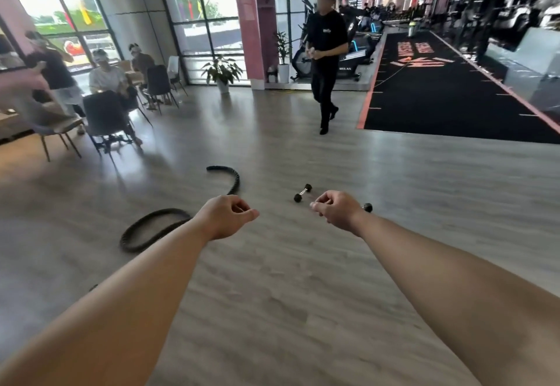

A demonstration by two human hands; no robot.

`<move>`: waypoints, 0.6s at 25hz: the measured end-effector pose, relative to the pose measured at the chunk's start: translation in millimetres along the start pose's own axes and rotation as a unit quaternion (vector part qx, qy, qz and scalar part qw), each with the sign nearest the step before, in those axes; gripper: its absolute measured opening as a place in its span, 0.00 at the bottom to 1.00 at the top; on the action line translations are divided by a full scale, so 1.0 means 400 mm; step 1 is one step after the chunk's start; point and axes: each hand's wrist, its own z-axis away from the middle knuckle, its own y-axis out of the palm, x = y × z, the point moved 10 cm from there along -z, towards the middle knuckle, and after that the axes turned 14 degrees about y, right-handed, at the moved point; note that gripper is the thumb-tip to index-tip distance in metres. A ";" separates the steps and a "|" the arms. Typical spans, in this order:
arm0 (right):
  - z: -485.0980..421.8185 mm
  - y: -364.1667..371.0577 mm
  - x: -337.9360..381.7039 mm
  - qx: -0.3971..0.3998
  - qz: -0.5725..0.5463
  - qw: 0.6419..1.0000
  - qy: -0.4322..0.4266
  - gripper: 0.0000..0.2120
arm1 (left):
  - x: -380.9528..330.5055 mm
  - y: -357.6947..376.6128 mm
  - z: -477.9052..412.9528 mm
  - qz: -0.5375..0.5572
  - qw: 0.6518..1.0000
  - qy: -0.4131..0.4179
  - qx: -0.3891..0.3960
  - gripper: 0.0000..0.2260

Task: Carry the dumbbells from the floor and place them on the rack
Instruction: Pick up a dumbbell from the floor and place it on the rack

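A small black dumbbell (302, 193) with a metal handle lies on the grey wood floor ahead of me. A second dumbbell (367, 207) lies to its right, mostly hidden behind my right hand, with only one black end showing. My left hand (226, 215) is stretched forward, its fingers loosely curled and holding nothing. My right hand (335, 208) is also out in front with fingers curled and nothing in it, above the floor and nearer to me than the dumbbells. No rack is in view.
A thick black battle rope (151, 225) snakes across the floor at left, passing behind my left arm. A person in black (327, 58) walks toward me. Seated people and chairs (103, 119) fill the left. A black turf lane (448, 88) runs at right.
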 end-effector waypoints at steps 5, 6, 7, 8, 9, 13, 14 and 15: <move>-0.280 -0.010 0.001 -0.029 0.014 0.999 0.036 0.11 | 0.093 0.086 -0.324 -0.001 0.999 0.024 0.047 0.13; -0.329 -0.019 0.006 -0.036 0.018 0.998 0.043 0.11 | 0.110 0.096 -0.386 0.003 0.998 0.025 0.055 0.13; -0.385 -0.029 0.021 -0.042 0.023 0.997 0.052 0.11 | 0.126 0.104 -0.459 0.004 0.997 0.027 0.066 0.13; -0.437 -0.042 0.043 -0.049 0.028 0.997 0.057 0.10 | 0.134 0.111 -0.530 0.000 0.996 0.034 0.079 0.13; -0.491 -0.062 0.067 -0.058 0.029 0.996 0.059 0.10 | 0.134 0.116 -0.602 -0.005 0.995 0.043 0.090 0.13; -0.701 -0.149 0.145 -0.086 -0.003 0.995 0.052 0.10 | 0.120 0.142 -0.874 -0.008 0.993 0.069 0.101 0.15; -0.753 -0.162 0.154 -0.081 0.001 0.995 0.053 0.10 | 0.124 0.152 -0.932 -0.011 0.992 0.068 0.101 0.15; -0.805 -0.174 0.159 -0.077 0.008 0.995 0.056 0.10 | 0.132 0.161 -0.984 -0.016 0.993 0.063 0.102 0.14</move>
